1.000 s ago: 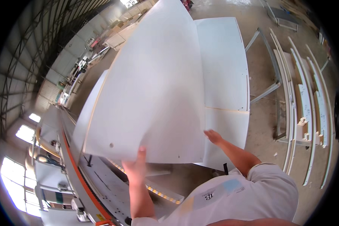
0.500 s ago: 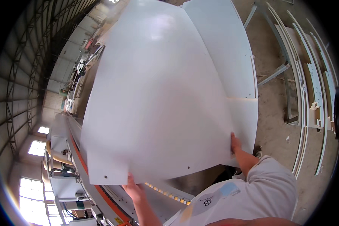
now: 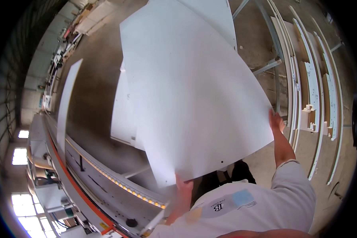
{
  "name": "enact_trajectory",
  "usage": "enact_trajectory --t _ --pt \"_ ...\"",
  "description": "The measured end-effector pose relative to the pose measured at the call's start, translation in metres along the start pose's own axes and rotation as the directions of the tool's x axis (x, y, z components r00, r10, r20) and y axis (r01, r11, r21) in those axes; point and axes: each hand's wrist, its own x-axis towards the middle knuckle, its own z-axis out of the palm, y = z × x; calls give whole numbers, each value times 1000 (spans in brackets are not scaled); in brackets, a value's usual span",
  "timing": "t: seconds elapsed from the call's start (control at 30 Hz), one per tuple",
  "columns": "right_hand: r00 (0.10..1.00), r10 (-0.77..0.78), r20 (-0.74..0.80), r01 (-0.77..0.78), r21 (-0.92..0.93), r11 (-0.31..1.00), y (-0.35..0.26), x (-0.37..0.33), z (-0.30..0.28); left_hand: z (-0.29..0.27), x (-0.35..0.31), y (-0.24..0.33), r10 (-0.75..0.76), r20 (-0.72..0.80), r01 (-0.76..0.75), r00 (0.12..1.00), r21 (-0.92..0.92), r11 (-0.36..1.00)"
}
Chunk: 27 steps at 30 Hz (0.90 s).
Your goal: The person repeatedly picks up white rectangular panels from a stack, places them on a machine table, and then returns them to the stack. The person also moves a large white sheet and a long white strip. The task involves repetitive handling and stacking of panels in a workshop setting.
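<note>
A large white panel (image 3: 202, 95) stretches out in front of me, with small dark holes near its close edge. My left hand (image 3: 184, 188) grips that edge near its left corner, thumb on top and the other fingers hidden below. At the right side, my right hand (image 3: 276, 121) has hold of the panel near its close corner, fingers partly tucked under. Another white board (image 3: 125, 113) shows beneath it on the left, and a further white board (image 3: 216, 18) lies under its far right side. The held panel sits at an angle across them.
On the left runs a long machine (image 3: 95, 198) with an orange strip and a row of yellow-and-white rollers (image 3: 135, 192). A narrow white strip (image 3: 67, 99) extends from it. To the right, a metal frame (image 3: 271, 65) stands beside long narrow boards (image 3: 311, 79) and small offcuts.
The panel has turned and shifted rightward, off the machine's side. Both hands moved right with it, the right one also away from me. The lower left board and the narrow strip have come into view.
</note>
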Motion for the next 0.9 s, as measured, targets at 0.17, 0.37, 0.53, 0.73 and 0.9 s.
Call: enact_trajectory --t 0.17,0.37,0.53,0.73,0.9 --pt "993 -115 -18 114 -40 993 33 81 -6 50 6 -94 -243 -201 153 949 -382 911" --pt "986 -169 8 170 -54 984 75 94 59 10 15 -125 -263 -508 432 820 248 867" --pt "986 -161 46 163 -45 986 92 26 100 -41 14 -106 -209 -634 510 744 338 791" --pt "991 -135 -20 135 -21 991 105 -12 123 -86 36 -67 -249 -547 535 799 459 709" --pt "999 2 32 -3 21 1000 114 -63 145 -102 53 -38 -105 -483 409 869 584 701"
